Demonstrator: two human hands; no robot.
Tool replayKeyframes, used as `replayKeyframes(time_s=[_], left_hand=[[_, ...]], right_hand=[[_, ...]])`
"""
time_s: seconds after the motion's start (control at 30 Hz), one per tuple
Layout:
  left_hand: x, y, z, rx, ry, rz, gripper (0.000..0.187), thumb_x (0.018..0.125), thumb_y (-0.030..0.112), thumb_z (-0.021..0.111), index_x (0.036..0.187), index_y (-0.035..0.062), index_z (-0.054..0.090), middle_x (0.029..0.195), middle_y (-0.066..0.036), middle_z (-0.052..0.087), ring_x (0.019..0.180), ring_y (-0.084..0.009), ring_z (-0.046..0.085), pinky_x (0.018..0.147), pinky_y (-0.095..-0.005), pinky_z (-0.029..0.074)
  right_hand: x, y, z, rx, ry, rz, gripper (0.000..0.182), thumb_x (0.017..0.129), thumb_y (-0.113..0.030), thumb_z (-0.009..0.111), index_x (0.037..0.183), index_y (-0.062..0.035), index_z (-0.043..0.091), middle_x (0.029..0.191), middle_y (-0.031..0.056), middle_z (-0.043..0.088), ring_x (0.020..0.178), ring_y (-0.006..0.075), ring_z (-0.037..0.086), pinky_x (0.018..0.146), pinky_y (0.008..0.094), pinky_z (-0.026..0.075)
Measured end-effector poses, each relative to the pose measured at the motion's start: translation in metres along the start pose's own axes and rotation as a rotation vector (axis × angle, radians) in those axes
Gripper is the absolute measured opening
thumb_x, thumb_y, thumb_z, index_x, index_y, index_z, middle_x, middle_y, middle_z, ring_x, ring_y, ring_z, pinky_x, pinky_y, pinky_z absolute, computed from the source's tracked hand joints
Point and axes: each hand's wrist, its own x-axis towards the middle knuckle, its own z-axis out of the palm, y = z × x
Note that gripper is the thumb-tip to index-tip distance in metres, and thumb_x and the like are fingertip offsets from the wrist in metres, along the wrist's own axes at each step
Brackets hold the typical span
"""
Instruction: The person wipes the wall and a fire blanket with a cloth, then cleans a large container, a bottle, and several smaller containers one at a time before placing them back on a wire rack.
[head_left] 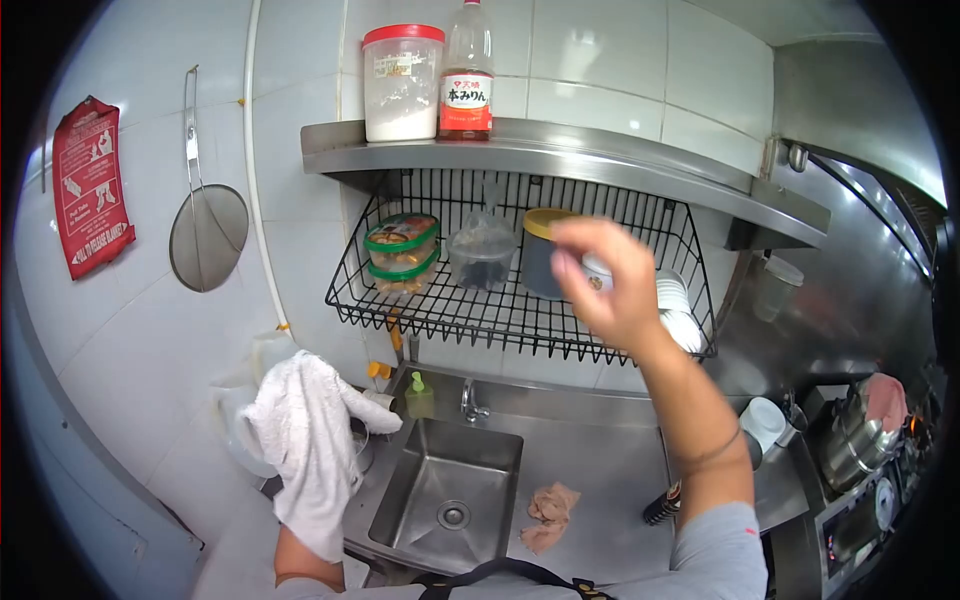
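Up at the wire rack (440, 315), the right hand (605, 280) was raised, its fingers pinched together on what seemed to be a small pale cup or jar (598, 272), though blur left that unclear. Just behind it stood a dark tub with a yellow lid (540, 255). Beside that sat a clear container (481, 255) with dark contents and, further left, two stacked green-rimmed tubs (402, 255) of brownish food. White bowls (678, 305) were stacked at the rack's right end. On the steel shelf (600, 160) above stood a red-lidded jar (402, 80), half full of white powder, and a mirin bottle (466, 75). The left hand (300, 440) was wrapped in a white towel (310, 470), so its grip could not be told. Below lay the sink (450, 500), with a crumpled pinkish cloth (550, 515) on the counter (610, 500) beside it.
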Motion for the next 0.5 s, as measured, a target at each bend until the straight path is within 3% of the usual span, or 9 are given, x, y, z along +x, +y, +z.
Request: replayKeyframes(time_s=[0.1, 0.23, 0.37, 0.43, 0.47, 0.5], left_hand=[[-0.001, -0.005, 0.004, 0.123, -0.022, 0.001, 0.041, 0.095, 0.030, 0.064, 0.128, 0.0047, 0.061, 0.123, -0.014, 0.065, 0.118, -0.0295, 0.060, 0.103, -0.0404, 0.047], [-0.018, -0.034, -0.013, 0.300, -0.003, -0.057, 0.041, 0.094, 0.029, 0.066, 0.128, 0.0066, 0.062, 0.124, -0.013, 0.065, 0.120, -0.0284, 0.059, 0.104, -0.0392, 0.046], [-0.046, -0.098, -0.044, 0.412, -0.008, -0.173, 0.040, 0.094, 0.029, 0.067, 0.128, 0.0080, 0.062, 0.124, -0.012, 0.065, 0.121, -0.0275, 0.058, 0.105, -0.0383, 0.046], [-0.063, -0.155, -0.068, 0.727, -0.210, -0.156, 0.036, 0.092, 0.028, 0.068, 0.122, 0.0080, 0.066, 0.119, -0.011, 0.067, 0.118, -0.0261, 0.059, 0.099, -0.0364, 0.048], [0.004, -0.042, -0.094, 0.816, -0.667, -0.507, 0.042, 0.098, 0.030, 0.063, 0.133, 0.0076, 0.060, 0.127, -0.011, 0.064, 0.123, -0.0248, 0.057, 0.104, -0.0360, 0.048], [-0.010, -0.053, -0.104, 0.781, -0.618, -0.506, 0.042, 0.098, 0.030, 0.063, 0.133, 0.0074, 0.060, 0.127, -0.011, 0.064, 0.123, -0.0249, 0.057, 0.104, -0.0360, 0.048]], right_hand=[[0.101, 0.025, 0.026, 0.004, 0.025, 0.151, 0.032, 0.087, -0.017, 0.071, 0.113, 0.0013, 0.071, 0.108, 0.0195, 0.074, 0.098, 0.0327, 0.072, 0.087, 0.0389, 0.057], [0.218, 0.119, 0.100, -0.403, -0.055, 0.225, 0.060, 0.080, -0.026, 0.073, 0.132, 0.0013, 0.062, 0.123, 0.0233, 0.069, 0.116, 0.0371, 0.066, 0.102, 0.0425, 0.052], [0.293, 0.155, 0.159, -0.515, -0.193, 0.400, 0.066, 0.080, -0.028, 0.075, 0.133, 0.0071, 0.058, 0.126, 0.0263, 0.067, 0.120, 0.0395, 0.064, 0.102, 0.0421, 0.052], [0.324, 0.175, 0.183, -0.513, -0.215, 0.462, 0.065, 0.081, -0.030, 0.076, 0.130, 0.0095, 0.060, 0.126, 0.0267, 0.067, 0.120, 0.0393, 0.065, 0.101, 0.0420, 0.052], [0.338, 0.186, 0.190, -0.368, -0.257, 0.549, 0.072, 0.079, -0.030, 0.081, 0.134, 0.0103, 0.056, 0.126, 0.0274, 0.067, 0.116, 0.0400, 0.066, 0.098, 0.0452, 0.053], [0.345, 0.196, 0.200, -0.223, -0.305, 0.642, 0.081, 0.078, -0.030, 0.085, 0.138, 0.0111, 0.051, 0.125, 0.0281, 0.067, 0.112, 0.0408, 0.068, 0.094, 0.0483, 0.055]])
